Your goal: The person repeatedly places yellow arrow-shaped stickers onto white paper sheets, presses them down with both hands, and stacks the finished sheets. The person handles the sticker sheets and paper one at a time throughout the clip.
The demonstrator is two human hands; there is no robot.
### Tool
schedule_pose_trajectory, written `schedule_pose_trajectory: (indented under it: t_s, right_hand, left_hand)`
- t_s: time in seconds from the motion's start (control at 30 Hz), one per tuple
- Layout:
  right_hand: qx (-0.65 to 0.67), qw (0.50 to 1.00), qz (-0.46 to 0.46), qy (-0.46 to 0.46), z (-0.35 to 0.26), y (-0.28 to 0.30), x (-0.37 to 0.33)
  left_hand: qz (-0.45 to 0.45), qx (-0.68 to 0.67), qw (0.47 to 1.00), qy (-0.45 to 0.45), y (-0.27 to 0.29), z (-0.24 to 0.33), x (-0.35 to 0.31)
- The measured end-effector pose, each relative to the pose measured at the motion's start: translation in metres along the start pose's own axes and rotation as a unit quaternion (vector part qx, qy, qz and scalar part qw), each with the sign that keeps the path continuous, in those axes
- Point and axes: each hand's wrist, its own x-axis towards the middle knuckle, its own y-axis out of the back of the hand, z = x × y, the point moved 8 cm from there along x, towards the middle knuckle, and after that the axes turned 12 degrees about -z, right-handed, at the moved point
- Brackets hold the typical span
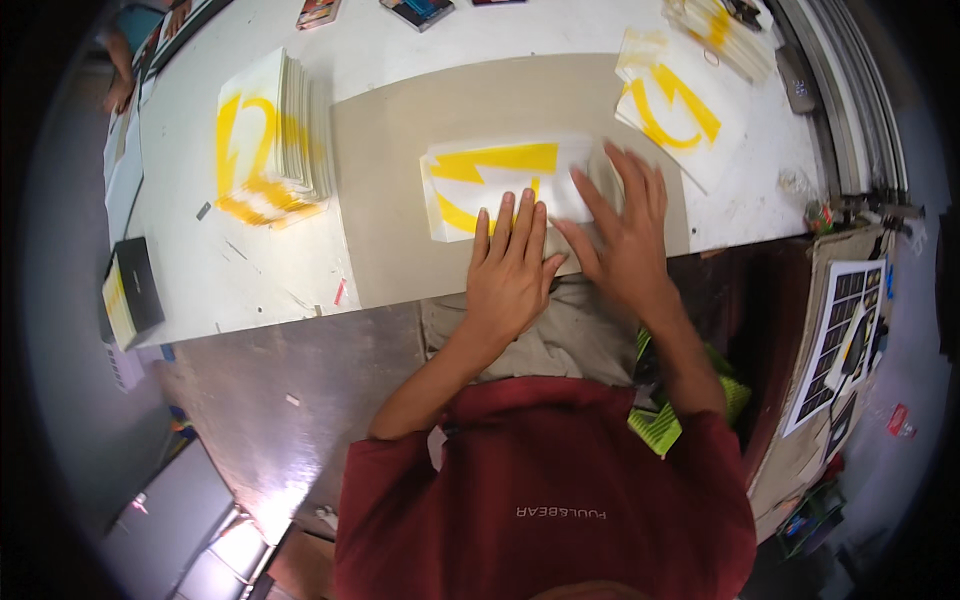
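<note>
A white sheet or flat packet with yellow print [490, 180] lies on a grey-beige board [390, 200] in front of me. My left hand [508, 270] rests flat on its near edge, fingers stretched out together over the yellow shape. To the right, my right hand [628, 235] is spread over or just above the sheet's right end, slightly smeared by motion. Nothing shows in its fingers, and I cannot tell whether it touches the sheet. That right end looks blurred and is partly covered.
A tall stack of yellow-printed pieces [290, 140] stands left of the board. More loose printed pieces [670, 110] and another pile [720, 35] lie right. A black box [138, 285] sits at the table's left corner. Metal rails [850, 100] run along the right. Another person's hand [118, 95] shows upper left.
</note>
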Motion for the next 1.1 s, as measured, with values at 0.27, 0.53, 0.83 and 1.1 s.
schedule_pose_trajectory:
  t_s: [0.27, 0.53, 0.83, 1.1]
  right_hand:
    - [0.069, 0.985, -0.041, 0.152, -0.008, -0.029, 0.085]
    - [0.044, 0.996, 0.0, 0.08, 0.022, -0.063, 0.095]
    - [-0.032, 0.991, -0.093, 0.087, -0.02, -0.076, 0.053]
    - [-0.156, 0.984, -0.08, -0.035, 0.057, -0.036, 0.042]
  left_hand:
    - [0.078, 0.024, 0.997, -0.011, 0.021, 0.003, 0.006]
    - [0.043, 0.022, 0.999, -0.011, 0.021, -0.028, 0.024]
    - [-0.066, 0.064, 0.995, 0.048, 0.024, -0.068, 0.04]
    - [-0.029, 0.041, 0.998, 0.049, 0.032, -0.063, 0.042]
